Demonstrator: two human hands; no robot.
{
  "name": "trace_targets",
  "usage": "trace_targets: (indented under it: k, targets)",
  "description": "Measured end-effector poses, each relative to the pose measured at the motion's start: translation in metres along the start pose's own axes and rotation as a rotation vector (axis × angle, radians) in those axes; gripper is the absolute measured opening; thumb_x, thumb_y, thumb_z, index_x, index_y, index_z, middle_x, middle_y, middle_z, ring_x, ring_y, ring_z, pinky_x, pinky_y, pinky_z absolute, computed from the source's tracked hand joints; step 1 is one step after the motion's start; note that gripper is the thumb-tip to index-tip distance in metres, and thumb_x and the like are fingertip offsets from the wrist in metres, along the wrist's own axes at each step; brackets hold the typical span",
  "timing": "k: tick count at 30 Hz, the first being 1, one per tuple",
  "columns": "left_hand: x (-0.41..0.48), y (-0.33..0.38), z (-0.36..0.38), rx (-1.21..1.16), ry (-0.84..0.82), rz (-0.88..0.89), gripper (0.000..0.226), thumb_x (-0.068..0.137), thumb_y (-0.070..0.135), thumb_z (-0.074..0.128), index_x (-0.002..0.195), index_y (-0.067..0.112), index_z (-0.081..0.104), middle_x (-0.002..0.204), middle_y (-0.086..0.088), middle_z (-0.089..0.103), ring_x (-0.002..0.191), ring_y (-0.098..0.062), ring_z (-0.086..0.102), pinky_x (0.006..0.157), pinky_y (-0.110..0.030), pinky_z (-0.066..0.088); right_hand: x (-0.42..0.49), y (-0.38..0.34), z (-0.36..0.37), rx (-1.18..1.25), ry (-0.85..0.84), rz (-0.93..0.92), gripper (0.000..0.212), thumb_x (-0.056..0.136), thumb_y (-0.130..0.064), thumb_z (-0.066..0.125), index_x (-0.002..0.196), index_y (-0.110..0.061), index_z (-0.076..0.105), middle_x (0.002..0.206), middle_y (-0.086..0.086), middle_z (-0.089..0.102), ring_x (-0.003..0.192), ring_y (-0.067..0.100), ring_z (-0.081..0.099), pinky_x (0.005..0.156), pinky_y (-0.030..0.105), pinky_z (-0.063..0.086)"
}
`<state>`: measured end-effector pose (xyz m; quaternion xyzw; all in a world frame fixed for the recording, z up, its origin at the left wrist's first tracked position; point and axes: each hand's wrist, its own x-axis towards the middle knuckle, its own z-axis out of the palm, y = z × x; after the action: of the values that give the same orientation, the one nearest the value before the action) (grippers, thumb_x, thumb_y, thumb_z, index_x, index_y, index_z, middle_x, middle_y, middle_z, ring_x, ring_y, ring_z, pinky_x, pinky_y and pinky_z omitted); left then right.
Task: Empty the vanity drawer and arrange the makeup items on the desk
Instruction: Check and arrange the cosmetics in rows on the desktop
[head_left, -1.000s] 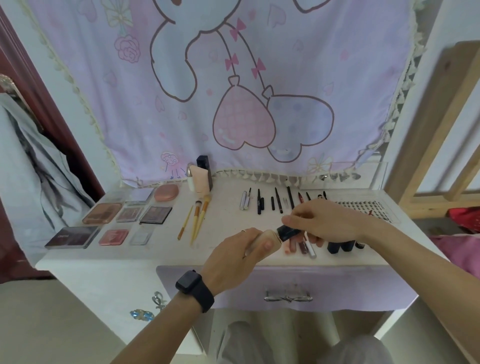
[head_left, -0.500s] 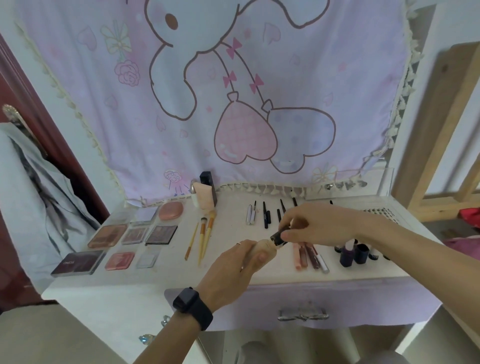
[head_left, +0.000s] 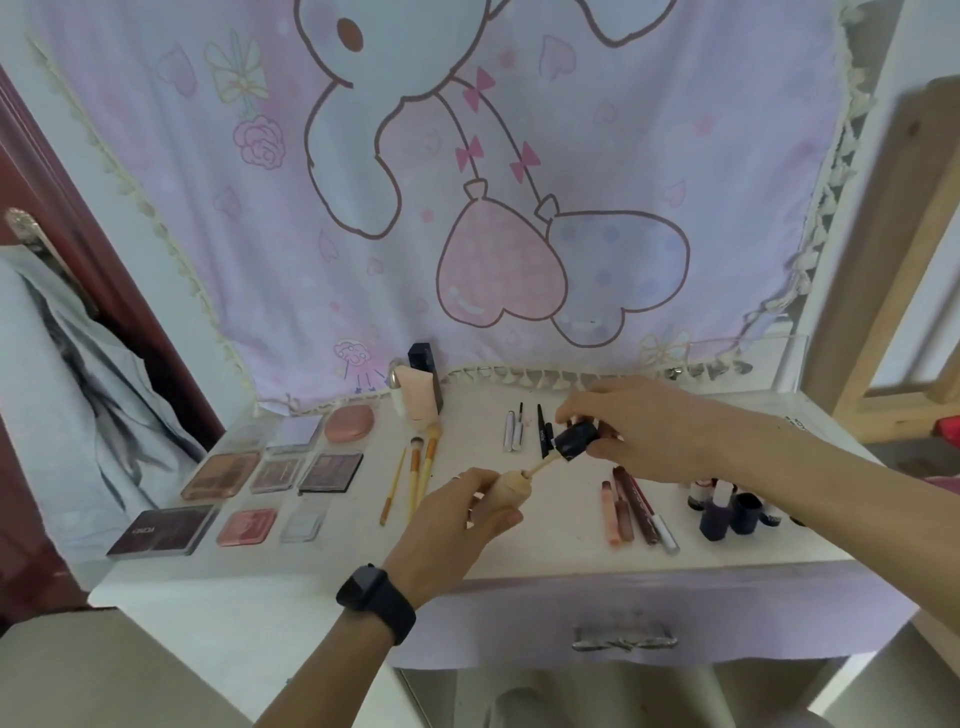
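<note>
The bottle (head_left: 511, 486) hangs over the worktop (head_left: 545, 551), near centre, gripped by the curled fingers (head_left: 496, 518) of the left hand (head_left: 452, 525). Its long axis tilts up and right toward the cap (head_left: 575, 440), pinched by the right hand (head_left: 639, 426). The wand (head_left: 543, 465), hidden earlier, now shows between the two.

Home bedroom; vanity desk (head_left: 519, 564) (makeup-strewn); cartoon curtain (head_left: 467, 182) behind.
</note>
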<state>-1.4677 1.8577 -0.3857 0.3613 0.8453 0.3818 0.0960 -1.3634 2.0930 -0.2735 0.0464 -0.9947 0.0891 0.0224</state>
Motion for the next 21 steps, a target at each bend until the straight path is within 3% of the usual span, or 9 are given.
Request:
trace_targets:
  k: [2, 6, 9, 13, 19, 21]
  targets:
    - [0.005, -0.002, -0.006, 0.027, 0.024, 0.007, 0.036, 0.091, 0.046, 0.066, 0.122, 0.029, 0.058, 0.113, 0.013, 0.061, 0.097, -0.006, 0.063, 0.088, -0.031, 0.054, 0.003, 0.003, 0.001, -0.017, 0.020, 0.000, 0.035, 0.102, -0.024, 0.053, 0.136, -0.033, 0.054, 0.106, -0.018, 0.044, 0.097, 0.006, 0.044, 0.086, 0.022, 0.034]
    - [0.017, -0.009, -0.018, -0.032, 0.113, -0.018, 0.026, 0.093, 0.048, 0.062, 0.114, 0.032, 0.061, 0.112, 0.009, 0.058, 0.092, -0.004, 0.068, 0.082, -0.026, 0.056, 0.010, 0.013, 0.003, 0.058, 0.077, 0.048, 0.029, 0.102, -0.024, 0.053, 0.130, -0.031, 0.059, 0.103, -0.013, 0.055, 0.088, 0.002, 0.050, 0.083, 0.024, 0.039]
    - [0.032, -0.009, -0.025, -0.103, 0.198, -0.057, 0.015, 0.094, 0.048, 0.061, 0.103, 0.036, 0.060, 0.110, 0.005, 0.059, 0.094, -0.009, 0.065, 0.079, -0.022, 0.052, 0.018, 0.017, 0.010, 0.177, 0.090, 0.119, 0.029, 0.102, -0.026, 0.054, 0.130, -0.032, 0.058, 0.106, -0.012, 0.062, 0.092, 0.006, 0.059, 0.087, 0.027, 0.049]
    - [0.054, -0.007, -0.032, -0.205, 0.275, -0.126, 0.012, 0.097, 0.041, 0.060, 0.091, 0.032, 0.055, 0.099, 0.011, 0.061, 0.089, -0.005, 0.060, 0.066, -0.010, 0.040, 0.035, 0.022, 0.020, 0.377, 0.123, 0.217, 0.025, 0.102, -0.027, 0.054, 0.126, -0.030, 0.057, 0.114, -0.011, 0.065, 0.101, 0.009, 0.063, 0.085, 0.022, 0.047]
    - [0.099, -0.019, -0.032, -0.229, 0.324, -0.187, 0.020, 0.095, 0.041, 0.063, 0.103, 0.023, 0.061, 0.102, 0.010, 0.065, 0.091, -0.002, 0.058, 0.069, -0.010, 0.039, 0.085, 0.031, 0.048, 0.714, 0.159, 0.349, 0.017, 0.100, -0.035, 0.055, 0.116, -0.030, 0.051, 0.099, -0.007, 0.074, 0.095, 0.009, 0.071, 0.091, 0.042, 0.057]
    - [0.113, -0.023, -0.029, -0.209, 0.322, -0.200, 0.018, 0.096, 0.037, 0.063, 0.105, 0.023, 0.061, 0.101, 0.009, 0.063, 0.087, -0.003, 0.055, 0.067, -0.008, 0.037, 0.102, 0.030, 0.056, 0.748, 0.167, 0.367, 0.018, 0.100, -0.035, 0.055, 0.116, -0.027, 0.049, 0.100, -0.006, 0.073, 0.097, 0.010, 0.070, 0.090, 0.040, 0.057]
